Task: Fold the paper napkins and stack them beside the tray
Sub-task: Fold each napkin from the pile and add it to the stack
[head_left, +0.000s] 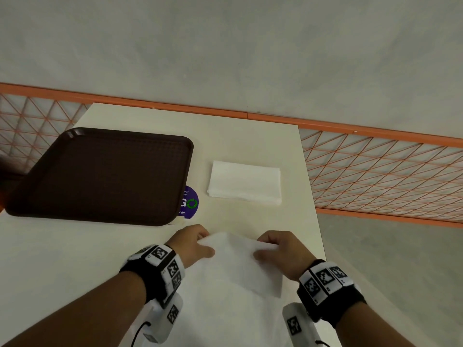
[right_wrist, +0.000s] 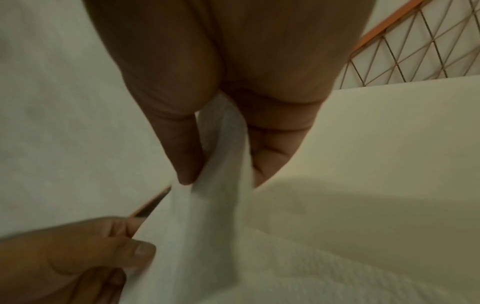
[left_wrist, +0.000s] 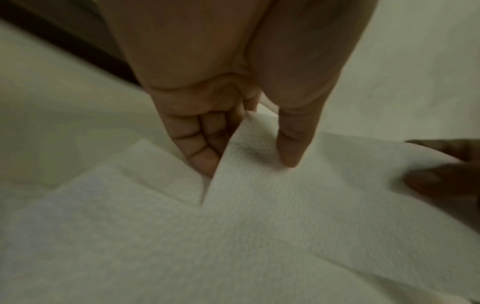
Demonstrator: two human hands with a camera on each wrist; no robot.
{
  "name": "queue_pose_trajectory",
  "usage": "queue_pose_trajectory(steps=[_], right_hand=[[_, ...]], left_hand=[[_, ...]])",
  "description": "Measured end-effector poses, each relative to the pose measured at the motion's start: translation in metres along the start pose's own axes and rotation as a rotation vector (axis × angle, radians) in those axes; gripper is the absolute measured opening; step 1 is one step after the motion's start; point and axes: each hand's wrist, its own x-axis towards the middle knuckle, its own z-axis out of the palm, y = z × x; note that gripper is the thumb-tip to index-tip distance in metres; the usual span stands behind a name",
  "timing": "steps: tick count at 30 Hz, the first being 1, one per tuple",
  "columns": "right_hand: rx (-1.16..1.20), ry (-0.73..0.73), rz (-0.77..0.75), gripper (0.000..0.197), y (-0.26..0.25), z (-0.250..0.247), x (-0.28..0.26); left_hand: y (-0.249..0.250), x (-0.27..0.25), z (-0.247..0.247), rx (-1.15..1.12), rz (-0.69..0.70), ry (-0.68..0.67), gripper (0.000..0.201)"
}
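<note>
Thin white paper napkin (head_left: 240, 261), lower centre, is pinched at far corners by left hand (head_left: 193, 246) & right hand (head_left: 280, 251), prob. to align its fold. Folded white stack (head_left: 245, 182) sits centre-right, beside dark brown plastic tray (head_left: 100, 176).

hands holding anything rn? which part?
Both hold one unfolded paper napkin by its far edge: left hand pinches the left corner, right hand the right corner.
</note>
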Motion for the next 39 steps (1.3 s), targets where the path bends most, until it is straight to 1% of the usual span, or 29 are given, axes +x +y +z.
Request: queue_pose_trajectory(steps=[2,4,8,11,13,15,18,22,25,28,33,36,39], right_hand=[[0.129,-0.002,-0.007,0.013,-0.002,-0.003,-0.004],[0.224,0.033,0.007,0.015,-0.002,-0.008,-0.003],[0.467,0.186,0.073,0.015,0.003,-0.012,-0.002],[0.598,0.184,0.107,0.015,0.002,-0.008,-0.011],[0.614,0.173,0.097,0.011,0.002,-0.004,-0.018],[0.598,0.189,0.08,0.006,0.004,0.0,-0.023],[0.515,0.235,0.055,0.006,0.006,0.01,-0.023],[0.417,0.302,0.022,0.013,0.008,0.017,-0.014],[0.407,0.33,0.016,0.02,0.009,0.008,-0.004],[0.402,0.358,0.023,0.025,0.009,-0.004,0.005],[0.346,0.383,0.034,0.015,0.003,-0.022,0.031],[0.282,0.427,0.033,0.007,-0.003,-0.038,0.056],[0.203,0.471,0.053,0.008,-0.01,-0.054,0.081]], left_hand=[[-0.002,-0.002,-0.005,-0.154,0.007,-0.023,0.022],[-0.002,-0.003,-0.01,-0.262,0.034,-0.021,0.019],[0.002,-0.005,-0.017,-0.442,0.091,0.027,0.018],[0.003,-0.004,-0.016,-0.585,0.1,0.085,0.015],[0.001,-0.004,-0.013,-0.543,0.113,0.168,0.014],[-0.001,-0.005,-0.01,-0.495,0.13,0.208,0.013],[-0.002,-0.009,-0.005,-0.402,0.133,0.198,0.014],[-0.002,-0.005,-0.012,-0.244,0.15,0.196,0.018],[0.001,0.004,-0.028,-0.181,0.182,0.187,0.024],[0.012,0.013,-0.044,-0.139,0.206,0.208,0.024],[0.033,0.033,-0.054,-0.1,0.207,0.276,0.036],[0.042,0.052,-0.054,-0.061,0.181,0.34,0.034],[0.053,0.072,-0.054,-0.055,0.162,0.385,0.034]])
